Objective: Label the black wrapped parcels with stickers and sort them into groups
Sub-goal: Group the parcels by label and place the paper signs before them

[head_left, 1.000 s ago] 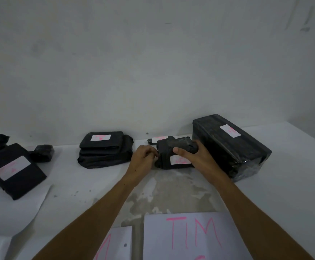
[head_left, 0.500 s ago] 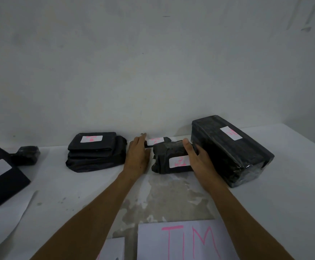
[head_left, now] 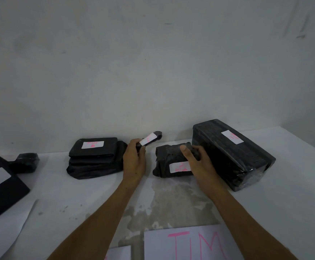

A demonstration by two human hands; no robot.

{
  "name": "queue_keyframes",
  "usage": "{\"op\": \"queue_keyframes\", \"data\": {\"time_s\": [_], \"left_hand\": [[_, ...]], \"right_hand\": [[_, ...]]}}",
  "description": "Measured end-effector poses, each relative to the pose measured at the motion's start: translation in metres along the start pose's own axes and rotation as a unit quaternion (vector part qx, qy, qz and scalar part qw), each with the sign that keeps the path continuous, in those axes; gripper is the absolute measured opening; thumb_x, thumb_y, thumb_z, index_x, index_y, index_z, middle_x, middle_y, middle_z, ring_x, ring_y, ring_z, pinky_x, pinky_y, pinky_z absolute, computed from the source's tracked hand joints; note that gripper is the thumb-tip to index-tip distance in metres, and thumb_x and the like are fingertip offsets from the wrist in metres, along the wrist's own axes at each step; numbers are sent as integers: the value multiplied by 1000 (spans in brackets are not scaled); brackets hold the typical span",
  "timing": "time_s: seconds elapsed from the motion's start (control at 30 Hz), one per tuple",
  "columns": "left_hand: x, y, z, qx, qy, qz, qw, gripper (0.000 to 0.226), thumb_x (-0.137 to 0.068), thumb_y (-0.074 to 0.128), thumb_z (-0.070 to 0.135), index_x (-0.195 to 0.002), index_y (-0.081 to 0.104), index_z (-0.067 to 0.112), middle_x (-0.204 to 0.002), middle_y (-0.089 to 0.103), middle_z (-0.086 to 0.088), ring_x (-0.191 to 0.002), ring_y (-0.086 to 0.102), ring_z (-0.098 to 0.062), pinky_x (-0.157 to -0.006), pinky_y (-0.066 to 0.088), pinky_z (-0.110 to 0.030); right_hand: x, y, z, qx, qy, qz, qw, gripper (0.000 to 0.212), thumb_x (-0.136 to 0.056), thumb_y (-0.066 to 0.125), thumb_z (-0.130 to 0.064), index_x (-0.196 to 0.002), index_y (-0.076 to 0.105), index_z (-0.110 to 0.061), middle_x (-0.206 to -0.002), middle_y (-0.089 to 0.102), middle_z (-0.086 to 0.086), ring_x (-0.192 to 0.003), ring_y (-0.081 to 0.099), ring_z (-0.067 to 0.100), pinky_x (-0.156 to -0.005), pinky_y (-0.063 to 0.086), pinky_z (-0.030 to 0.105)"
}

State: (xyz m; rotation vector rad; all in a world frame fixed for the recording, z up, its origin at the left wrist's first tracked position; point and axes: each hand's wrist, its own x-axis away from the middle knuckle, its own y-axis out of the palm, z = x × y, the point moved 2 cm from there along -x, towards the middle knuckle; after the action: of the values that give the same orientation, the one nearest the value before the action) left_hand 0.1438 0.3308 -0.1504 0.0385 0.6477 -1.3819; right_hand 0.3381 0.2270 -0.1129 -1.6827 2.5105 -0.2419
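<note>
My left hand grips a small slim black parcel with a white sticker, lifted off the table and tilted up to the right. My right hand rests on a lumpy black parcel lying on the table, thumb on top, its white pink-marked sticker facing me. Right of it lies a large black wrapped box with a sticker on top. To the left sits a stack of flat black parcels, the top one stickered.
At the far left lie a flat black parcel with a sticker and a small black bundle. White sheets with pink lettering lie at the near edge. A white wall stands right behind the table.
My left hand has picked up the slim parcel from behind the lumpy one and raised it. My right hand stays on the lumpy parcel.
</note>
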Motion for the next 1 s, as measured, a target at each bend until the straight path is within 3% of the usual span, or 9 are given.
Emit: {"op": "queue_keyframes", "data": {"time_s": [0.13,0.23,0.37,0.43,0.5,0.57,0.7,0.87,1.0], "left_hand": [[3,-1,8,21,-21,-38,999,18,-106,49,19,-123,53,16,-99,69,-5,-80,68,-3,-73,55,-22],[11,-6,21,43,-51,-76,995,17,-106,46,17,-122,51,20,-88,65,3,-74,61,-3,-62,47,-10],[23,-7,27,130,-139,-117,975,12,-106,42,21,-112,53,20,-90,58,4,-84,55,-14,-76,44,-28],[30,-8,31,193,-204,-124,952,11,-101,45,27,-103,54,22,-91,58,-2,-88,55,-20,-78,44,-39],[37,-9,30,234,-261,-133,927,20,-90,46,38,-94,53,20,-91,54,-9,-87,51,-24,-75,41,-42],[41,-10,32,261,-294,-155,906,29,-80,45,46,-93,51,21,-94,48,-9,-87,47,-25,-72,41,-43],[45,-22,61,298,-320,-167,884,36,-91,38,35,-101,60,8,-95,65,-13,-93,63,-30,-83,56,-47],[46,-20,87,353,-358,-130,855,41,-99,35,39,-115,63,13,-111,68,-20,-107,65,-40,-83,58,-56],[44,-17,96,335,-379,-105,856,48,-100,36,46,-128,56,13,-105,67,-15,-96,64,-33,-68,54,-38]], "right_hand": [[3,6,-9,60,29,-12,998,59,-86,67,-61,-128,49,-23,-120,55,-6,-109,52,13,-86,38,29],[7,7,-20,94,53,-29,994,67,-82,70,-65,-127,40,-24,-119,50,-6,-107,48,13,-88,38,30],[9,4,-31,123,80,-68,987,92,-76,68,-75,-140,28,-22,-130,49,-3,-117,51,18,-97,44,35],[14,1,-37,97,98,-81,987,86,-71,76,-72,-130,40,-20,-127,58,-1,-114,59,19,-100,52,41],[23,-1,-41,67,106,-97,987,48,-76,84,-52,-102,56,-22,-107,68,1,-99,67,17,-94,58,44],[31,-3,-43,59,110,-116,985,30,-81,84,-39,-93,60,-25,-98,72,0,-92,70,16,-89,61,43],[36,-12,-43,-7,154,-123,980,59,-74,89,-41,-116,60,-11,-115,69,14,-101,72,31,-79,64,50],[46,2,-39,-120,213,-124,962,59,-79,85,-38,-122,68,-2,-114,73,21,-103,73,34,-78,64,45],[54,3,-40,11,208,-150,966,69,-78,75,-66,-122,64,-14,-111,75,8,-94,76,25,-81,63,39]]}}
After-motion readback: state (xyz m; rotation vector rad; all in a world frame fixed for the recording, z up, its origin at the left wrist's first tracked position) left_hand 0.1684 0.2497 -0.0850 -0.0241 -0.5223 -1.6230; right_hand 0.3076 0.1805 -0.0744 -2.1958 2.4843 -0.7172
